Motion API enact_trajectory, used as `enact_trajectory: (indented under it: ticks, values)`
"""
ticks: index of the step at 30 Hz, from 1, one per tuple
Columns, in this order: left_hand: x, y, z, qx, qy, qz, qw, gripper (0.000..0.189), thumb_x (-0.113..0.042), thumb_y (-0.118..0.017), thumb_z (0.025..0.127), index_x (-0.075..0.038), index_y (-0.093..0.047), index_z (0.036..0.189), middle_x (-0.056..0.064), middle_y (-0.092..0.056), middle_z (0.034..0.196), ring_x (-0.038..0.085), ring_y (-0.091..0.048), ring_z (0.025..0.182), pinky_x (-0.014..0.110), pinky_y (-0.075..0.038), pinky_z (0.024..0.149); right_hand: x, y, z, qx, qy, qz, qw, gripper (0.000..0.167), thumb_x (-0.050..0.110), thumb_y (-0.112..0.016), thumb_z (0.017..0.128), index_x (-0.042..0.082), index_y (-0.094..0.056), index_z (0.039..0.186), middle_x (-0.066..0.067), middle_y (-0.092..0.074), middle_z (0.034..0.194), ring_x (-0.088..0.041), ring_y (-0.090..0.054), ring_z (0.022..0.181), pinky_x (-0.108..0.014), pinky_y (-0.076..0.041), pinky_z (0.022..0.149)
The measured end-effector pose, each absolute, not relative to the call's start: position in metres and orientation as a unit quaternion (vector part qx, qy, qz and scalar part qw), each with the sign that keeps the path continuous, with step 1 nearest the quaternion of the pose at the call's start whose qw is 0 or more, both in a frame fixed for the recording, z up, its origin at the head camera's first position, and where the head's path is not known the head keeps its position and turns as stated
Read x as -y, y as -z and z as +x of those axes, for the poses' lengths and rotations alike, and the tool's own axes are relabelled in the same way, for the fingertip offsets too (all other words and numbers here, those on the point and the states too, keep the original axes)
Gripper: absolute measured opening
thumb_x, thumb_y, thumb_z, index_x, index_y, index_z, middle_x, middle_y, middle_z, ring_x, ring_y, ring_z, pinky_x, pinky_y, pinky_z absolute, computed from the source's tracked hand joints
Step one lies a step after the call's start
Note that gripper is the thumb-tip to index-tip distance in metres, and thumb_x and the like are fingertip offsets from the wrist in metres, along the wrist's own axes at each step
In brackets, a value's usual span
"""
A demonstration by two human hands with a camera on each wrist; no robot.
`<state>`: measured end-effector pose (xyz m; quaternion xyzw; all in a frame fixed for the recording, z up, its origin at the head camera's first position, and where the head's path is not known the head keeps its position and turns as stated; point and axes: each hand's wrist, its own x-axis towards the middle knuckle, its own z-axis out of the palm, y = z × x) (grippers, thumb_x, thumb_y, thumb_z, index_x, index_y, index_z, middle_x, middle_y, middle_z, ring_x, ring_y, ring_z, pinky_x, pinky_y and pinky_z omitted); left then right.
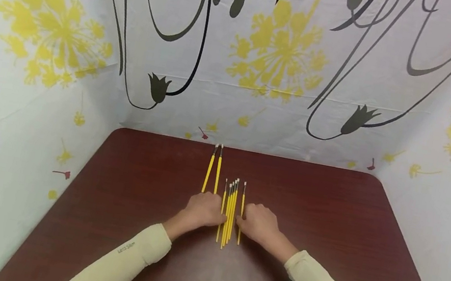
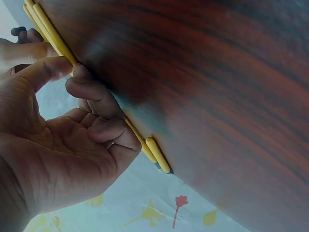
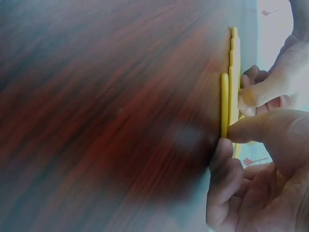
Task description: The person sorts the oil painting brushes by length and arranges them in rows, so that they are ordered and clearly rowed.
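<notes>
Slim yellow paintbrushes lie on the dark red-brown table, bristles pointing away from me. My left hand (image 1: 205, 208) pinches one paintbrush (image 1: 218, 233) between thumb and index finger, left of a close bunch of several paintbrushes (image 1: 227, 228). On the other side of the bunch, my right hand (image 1: 260, 223) pinches another paintbrush (image 1: 243, 199) with thumb and fingertip. In the right wrist view, the brush (image 3: 224, 104) runs straight up from the fingertips. Beyond my left hand, two more paintbrushes (image 1: 218, 171) lie slightly apart, their lower ends hidden behind it.
The table (image 1: 149, 167) has rounded far corners. White cloth (image 1: 195, 105) with yellow and grey-green flower prints stands upright behind it and at both sides. Two of the brushes reach the far edge.
</notes>
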<state>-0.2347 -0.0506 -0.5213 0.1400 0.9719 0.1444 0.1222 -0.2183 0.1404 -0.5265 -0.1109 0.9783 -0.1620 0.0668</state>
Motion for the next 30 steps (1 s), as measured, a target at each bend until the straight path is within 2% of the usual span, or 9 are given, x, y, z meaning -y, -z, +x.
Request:
enact_trajectory:
  ticks: [11,17,23,30]
  values:
    - [0.049,0.520,-0.230,-0.972,-0.153,0.136,0.116,0.037,-0.030,-0.071,0.084,-0.021,-0.049,0.055,-0.006,-0.042,0.054,0.014,-0.041,0.048,0.033,-0.036,0.044,-0.136,0.525,-0.218,-0.978,0.158,-0.117,0.068,0.050,0.029,-0.071,0.093,0.019,-0.044,0.052,0.006,-0.036,0.050,-0.015,-0.039,0.048,-0.034,-0.035,0.045]
    - [0.047,0.521,-0.229,-0.973,-0.142,0.137,0.116,0.039,-0.034,-0.072,0.084,-0.021,-0.049,0.056,-0.006,-0.042,0.054,0.014,-0.042,0.048,0.034,-0.037,0.045,-0.140,0.530,-0.218,-0.978,0.167,-0.114,0.056,0.050,0.030,-0.072,0.091,0.020,-0.043,0.051,0.007,-0.033,0.050,-0.014,-0.037,0.048,-0.033,-0.033,0.044]
    - [0.049,0.520,-0.228,-0.973,-0.146,0.140,0.112,0.043,-0.037,-0.073,0.084,-0.021,-0.046,0.054,-0.008,-0.037,0.051,0.012,-0.037,0.046,0.032,-0.032,0.043,-0.141,0.534,-0.217,-0.978,0.177,-0.106,0.034,0.049,0.028,-0.073,0.087,0.020,-0.041,0.050,0.010,-0.029,0.049,-0.012,-0.032,0.047,-0.032,-0.030,0.043]
    - [0.055,0.514,-0.219,-0.971,-0.157,0.135,0.120,0.049,-0.037,-0.072,0.086,-0.021,-0.042,0.051,-0.010,-0.029,0.047,0.010,-0.028,0.044,0.029,-0.024,0.043,-0.139,0.533,-0.212,-0.975,0.190,-0.104,0.037,0.049,0.030,-0.071,0.090,0.020,-0.041,0.052,0.009,-0.030,0.050,-0.011,-0.030,0.047,-0.030,-0.028,0.044]
